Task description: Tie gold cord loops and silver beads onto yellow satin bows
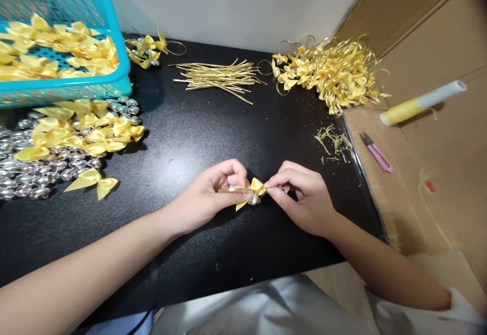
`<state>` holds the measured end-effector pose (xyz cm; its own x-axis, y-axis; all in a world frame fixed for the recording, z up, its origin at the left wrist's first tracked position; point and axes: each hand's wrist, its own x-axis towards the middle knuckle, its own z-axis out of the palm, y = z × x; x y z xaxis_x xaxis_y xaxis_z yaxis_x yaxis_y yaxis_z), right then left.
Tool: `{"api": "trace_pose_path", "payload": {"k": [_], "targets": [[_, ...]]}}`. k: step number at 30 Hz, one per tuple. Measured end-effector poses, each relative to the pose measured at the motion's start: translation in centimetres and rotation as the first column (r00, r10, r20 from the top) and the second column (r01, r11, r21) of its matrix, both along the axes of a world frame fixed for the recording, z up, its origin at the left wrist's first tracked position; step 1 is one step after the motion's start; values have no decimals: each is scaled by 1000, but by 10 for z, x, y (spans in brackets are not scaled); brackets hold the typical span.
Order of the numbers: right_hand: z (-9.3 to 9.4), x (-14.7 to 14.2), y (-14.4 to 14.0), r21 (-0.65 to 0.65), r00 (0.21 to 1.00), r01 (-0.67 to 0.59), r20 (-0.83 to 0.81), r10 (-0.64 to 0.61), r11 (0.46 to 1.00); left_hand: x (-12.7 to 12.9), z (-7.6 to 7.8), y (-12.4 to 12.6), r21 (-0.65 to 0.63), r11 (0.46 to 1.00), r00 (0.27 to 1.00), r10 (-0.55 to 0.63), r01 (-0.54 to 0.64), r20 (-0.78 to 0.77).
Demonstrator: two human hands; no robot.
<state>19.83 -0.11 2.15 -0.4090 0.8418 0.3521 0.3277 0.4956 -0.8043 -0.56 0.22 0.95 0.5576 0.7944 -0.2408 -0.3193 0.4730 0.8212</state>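
Over one black table (pixel 213 132), two nearly closed hands (pixel 207 193) (pixel 310 200) pinch one yellow bow ornament (pixel 257 185)

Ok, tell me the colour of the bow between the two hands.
Yellow; the bow shows best in the head view.

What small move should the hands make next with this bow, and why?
Probably bend the gold tie into a ring. It lies nearly straight in the left hand, reaching the yellow bow, while the right hand pinches at the bow's right edge. Pieces in the heap at the back right show ties curved into rings, so this one may need the same.
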Motion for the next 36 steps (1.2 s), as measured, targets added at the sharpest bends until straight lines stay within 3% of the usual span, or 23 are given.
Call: {"api": "trace_pose_path", "payload": {"k": [9, 21, 36], "targets": [[-2, 0, 1, -107, 999, -15, -50, 9, 994, -2, -1, 1, -3, 999, 998, -34, 34, 50], [1, 0, -1, 89, 1000, 12, 12, -13, 996, -1, -1, -1, 10, 1000, 1000, 5, -5, 26], [0, 0, 0, -44, 999, 17, -44, -19, 999, 0, -4, -2, 43, 998, 997, 39, -41, 60]]}}
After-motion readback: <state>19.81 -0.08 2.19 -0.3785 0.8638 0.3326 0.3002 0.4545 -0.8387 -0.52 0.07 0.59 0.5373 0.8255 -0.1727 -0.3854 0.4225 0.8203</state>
